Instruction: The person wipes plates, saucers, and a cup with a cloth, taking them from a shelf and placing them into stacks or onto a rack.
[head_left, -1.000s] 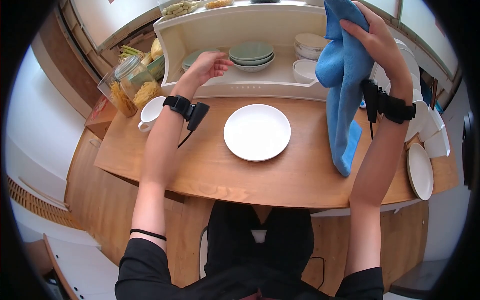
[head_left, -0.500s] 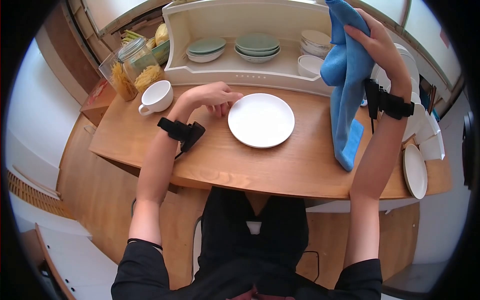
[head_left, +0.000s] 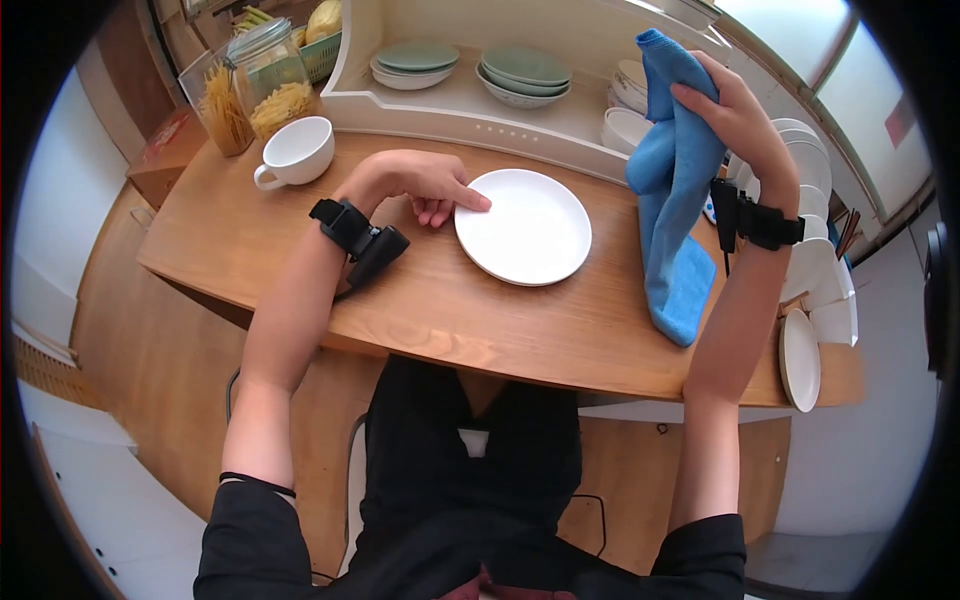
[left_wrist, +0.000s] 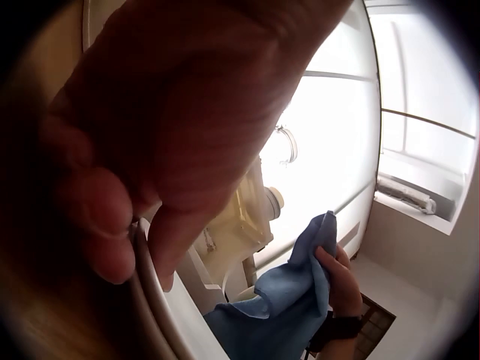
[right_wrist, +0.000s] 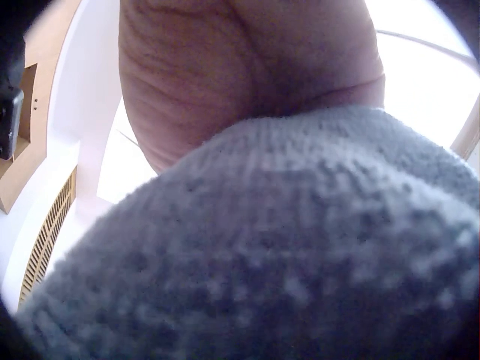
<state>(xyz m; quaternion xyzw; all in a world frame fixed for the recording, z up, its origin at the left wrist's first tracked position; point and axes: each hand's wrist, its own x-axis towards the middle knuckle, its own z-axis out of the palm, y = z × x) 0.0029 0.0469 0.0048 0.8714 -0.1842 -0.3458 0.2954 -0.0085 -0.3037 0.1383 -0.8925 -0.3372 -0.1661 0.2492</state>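
Note:
My left hand (head_left: 425,180) pinches the left rim of a round white plate (head_left: 530,232) on the wooden table. Its thumb lies over the rim, and in the left wrist view the curled fingers (left_wrist: 109,206) sit on the rim's outer side. To the right, my raised right hand (head_left: 738,115) grips a blue cloth (head_left: 668,200) near its top, and the cloth hangs in folds toward the tabletop. Close up, the cloth's fuzzy weave (right_wrist: 262,240) fills the lower right wrist view and hides the fingertips.
A white cup (head_left: 298,152) stands at the left, before a jar (head_left: 270,75) and a container of pasta (head_left: 222,110). Behind is a cream shelf (head_left: 450,122) with stacked green plates (head_left: 525,66) and bowls. At right stand racked dishes (head_left: 808,165) and an upright oval plate (head_left: 800,360).
My left hand came down from near the shelf to the plate's left rim and now pinches it. My right hand keeps its grip on the cloth. The head view has shifted.

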